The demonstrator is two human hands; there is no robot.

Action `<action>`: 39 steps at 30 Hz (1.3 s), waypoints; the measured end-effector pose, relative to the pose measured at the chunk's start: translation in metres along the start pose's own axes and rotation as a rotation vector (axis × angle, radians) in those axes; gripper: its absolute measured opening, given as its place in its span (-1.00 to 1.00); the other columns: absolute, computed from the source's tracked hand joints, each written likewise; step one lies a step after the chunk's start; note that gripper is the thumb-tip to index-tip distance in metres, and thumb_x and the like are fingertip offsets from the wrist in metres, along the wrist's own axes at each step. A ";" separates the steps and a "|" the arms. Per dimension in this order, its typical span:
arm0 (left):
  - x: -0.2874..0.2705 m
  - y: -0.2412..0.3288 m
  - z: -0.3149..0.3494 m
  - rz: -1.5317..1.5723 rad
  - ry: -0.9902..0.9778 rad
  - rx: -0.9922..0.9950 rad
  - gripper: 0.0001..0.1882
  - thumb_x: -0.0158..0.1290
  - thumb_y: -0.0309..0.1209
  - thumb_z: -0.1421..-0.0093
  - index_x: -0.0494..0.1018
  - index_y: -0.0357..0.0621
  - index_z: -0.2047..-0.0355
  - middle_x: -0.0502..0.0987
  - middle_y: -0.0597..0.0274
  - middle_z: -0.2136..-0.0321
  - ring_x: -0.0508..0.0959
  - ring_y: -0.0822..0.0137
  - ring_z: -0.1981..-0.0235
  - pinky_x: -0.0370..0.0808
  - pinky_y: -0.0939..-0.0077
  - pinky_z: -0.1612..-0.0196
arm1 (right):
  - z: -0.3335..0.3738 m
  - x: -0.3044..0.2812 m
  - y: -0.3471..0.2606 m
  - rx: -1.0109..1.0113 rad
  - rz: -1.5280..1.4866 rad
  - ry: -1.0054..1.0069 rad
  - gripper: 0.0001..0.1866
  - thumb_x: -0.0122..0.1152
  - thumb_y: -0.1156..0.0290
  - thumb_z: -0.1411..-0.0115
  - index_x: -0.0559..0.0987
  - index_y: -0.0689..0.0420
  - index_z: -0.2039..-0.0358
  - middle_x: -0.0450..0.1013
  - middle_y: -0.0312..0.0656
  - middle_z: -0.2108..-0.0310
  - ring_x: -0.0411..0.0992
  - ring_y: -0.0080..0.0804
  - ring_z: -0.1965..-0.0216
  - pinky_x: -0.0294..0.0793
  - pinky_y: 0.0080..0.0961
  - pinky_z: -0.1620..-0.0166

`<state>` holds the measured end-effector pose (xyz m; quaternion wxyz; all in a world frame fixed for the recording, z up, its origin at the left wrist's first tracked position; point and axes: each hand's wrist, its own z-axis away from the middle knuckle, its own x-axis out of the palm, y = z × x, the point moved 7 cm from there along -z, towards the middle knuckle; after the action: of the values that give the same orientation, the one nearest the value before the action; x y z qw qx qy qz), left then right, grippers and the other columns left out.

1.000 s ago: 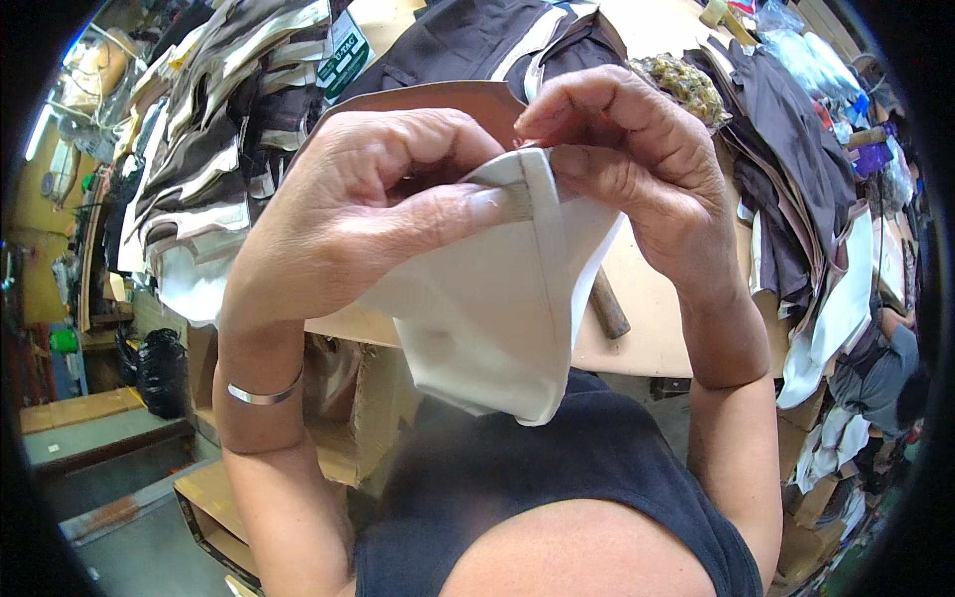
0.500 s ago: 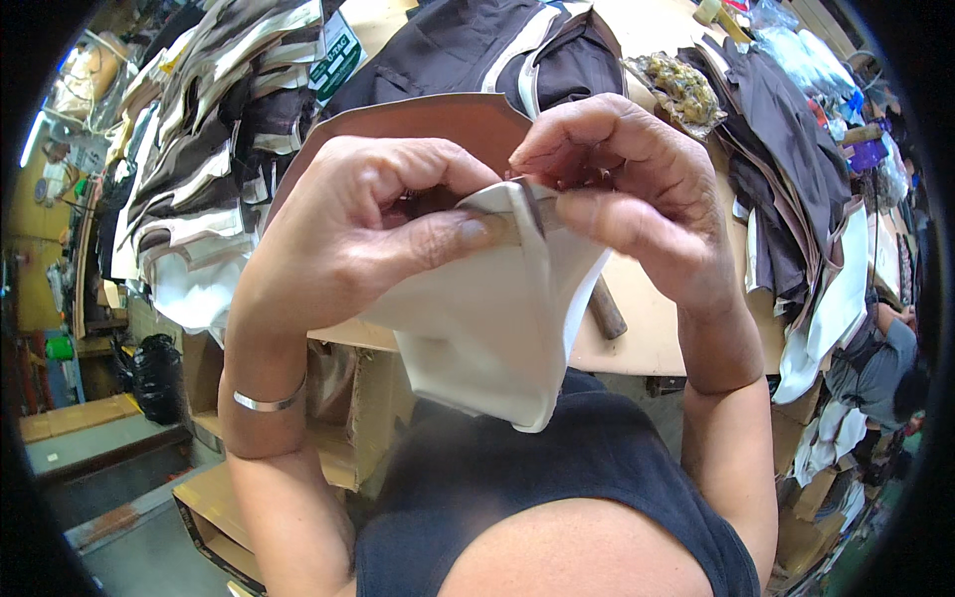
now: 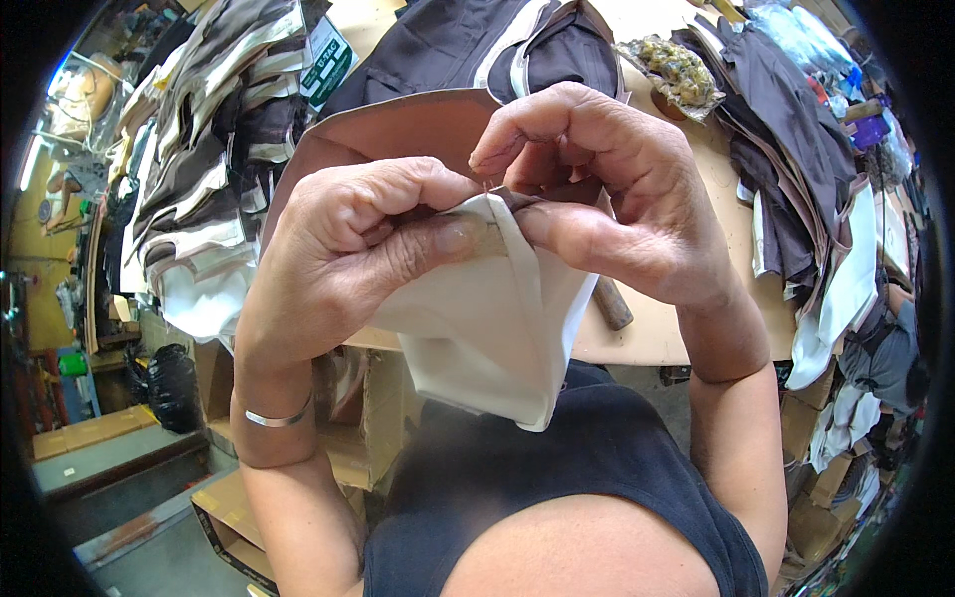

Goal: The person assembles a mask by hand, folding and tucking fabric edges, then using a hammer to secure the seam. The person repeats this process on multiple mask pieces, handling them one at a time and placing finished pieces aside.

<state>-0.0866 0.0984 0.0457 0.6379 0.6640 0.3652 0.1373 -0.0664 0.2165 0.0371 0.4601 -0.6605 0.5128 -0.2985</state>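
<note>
Between my two hands hangs a piece of cream-white sheet material (image 3: 477, 338), leather-like, with a brown reverse and a folded seam running down it. My left hand (image 3: 363, 224) is closed on its top edge, thumb in front and fingers behind. Close beside it, my right hand (image 3: 622, 204) pinches the same edge by the seam, its thumb in front and its index finger curled above. A brown panel (image 3: 398, 124) stands behind my hands; whether it is part of the same piece is hidden.
Stacks of dark and white cut pieces lie at the left (image 3: 209, 189) and right (image 3: 786, 149) of the tan table (image 3: 647, 343). A dark brown pile (image 3: 418, 60) sits at the back. A wooden handle (image 3: 611, 304) lies near the front edge. Cardboard boxes (image 3: 383, 398) stand below.
My right index finger has lifted and shifted left over the edge, and its thumb has slid in toward the seam. My left hand keeps its grip. The whole view has shifted slightly.
</note>
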 end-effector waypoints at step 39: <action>0.007 -0.020 0.002 0.209 0.109 -0.263 -0.82 0.15 -0.53 0.11 0.39 -0.33 0.50 0.43 0.34 0.59 0.37 0.63 0.55 0.31 0.82 0.45 | -0.002 0.000 -0.001 0.019 0.257 -0.085 -0.60 -0.05 0.70 0.11 0.35 0.40 0.16 0.37 -0.07 0.20 0.39 -0.57 0.39 0.42 -0.70 0.33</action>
<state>-0.0868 0.0997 0.0245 0.6809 0.6006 0.3070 0.2854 -0.0678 0.2164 0.0387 0.5222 -0.5971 0.5702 -0.2137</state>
